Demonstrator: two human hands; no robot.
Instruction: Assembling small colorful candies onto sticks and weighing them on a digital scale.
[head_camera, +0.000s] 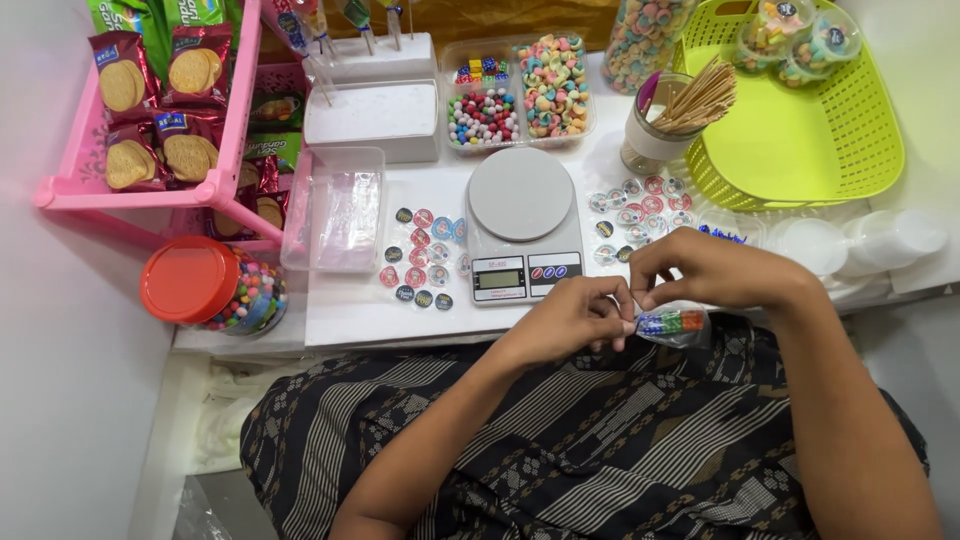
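Together both hands (640, 300) pinch the candy packet (672, 324).

Sweet-packing table, kitchen scale (520, 215), candy tubs (520, 95)

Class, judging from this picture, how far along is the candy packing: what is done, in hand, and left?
Done: coloured candies already sit inside the small clear bag. In hand: the left hand and right hand pinch its open end. Left: the bag looks unsealed; round stickers lie unused beside the empty scale.
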